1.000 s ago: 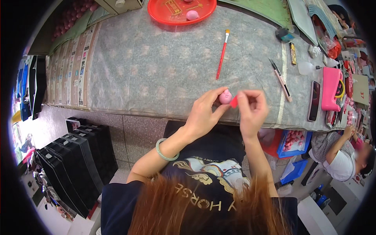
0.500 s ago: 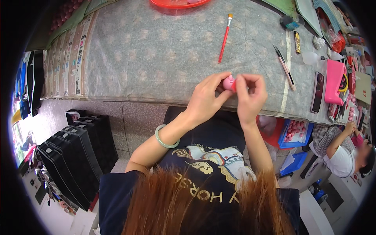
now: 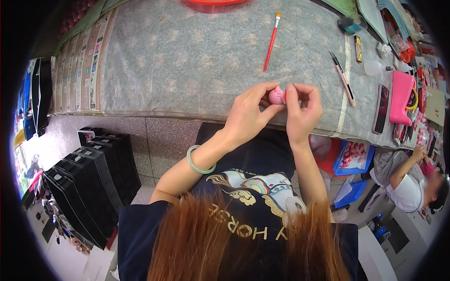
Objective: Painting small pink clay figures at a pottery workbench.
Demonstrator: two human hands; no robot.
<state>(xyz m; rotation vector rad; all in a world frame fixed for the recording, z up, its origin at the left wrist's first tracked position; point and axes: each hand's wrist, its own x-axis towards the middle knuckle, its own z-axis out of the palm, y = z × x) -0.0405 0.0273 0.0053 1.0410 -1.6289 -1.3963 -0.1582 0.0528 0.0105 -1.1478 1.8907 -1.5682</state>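
Note:
Close to the table's front edge, my left hand (image 3: pixel 246 112) is closed on a small rounded pink figurine (image 3: pixel 275 95), thumb below and fingers above. Fine dark marks show on its pink surface. My right hand (image 3: pixel 303 110) meets it from the right, thumb and fingertips pinched on a small red piece (image 3: pixel 284 96) beside the figurine. Whether the red piece is joined to the figurine is hidden by the fingertips. Beyond my hands lies a red-handled paintbrush (image 3: pixel 270 47) with its bristles pointing away.
A craft knife (image 3: pixel 344 82), a phone (image 3: pixel 380 110) and a pink tape dispenser (image 3: pixel 401 98) lie to the right. The rim of a red basin (image 3: pixel 215 2) shows at the far edge. Black cases (image 3: pixel 89 182) stand lower left; a co-worker (image 3: pixel 412 182) sits at right.
Both hands have shifted slightly up and right in the picture, with the fingers still at the figurine. More of its pink side shows now, and less of the red piece.

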